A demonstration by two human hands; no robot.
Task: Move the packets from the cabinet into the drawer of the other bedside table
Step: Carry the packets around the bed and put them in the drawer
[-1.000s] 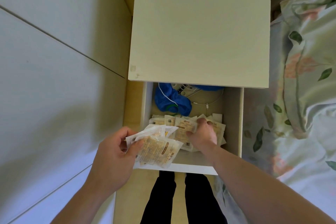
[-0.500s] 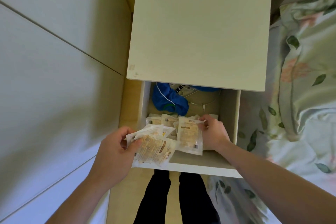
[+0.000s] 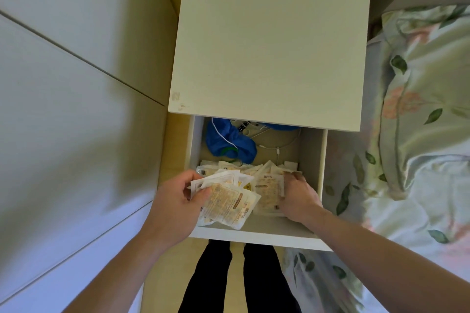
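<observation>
"What's different from a moment ago?"

"My right hand [image 3: 296, 194] has set its packet [image 3: 268, 192] down flat in the drawer [image 3: 256, 235], fingers curled on its right edge. My left hand [image 3: 178, 201] still clamps a fanned stack of packets [image 3: 225, 202] over the near left corner."

"So?"

"One more delivered, I judge; the stack goes next, near the blue cloth [image 3: 229, 141]."

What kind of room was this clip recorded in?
Most likely a bedroom: a bedside table with its drawer pulled open stands right beside a bed with floral bedding.
</observation>
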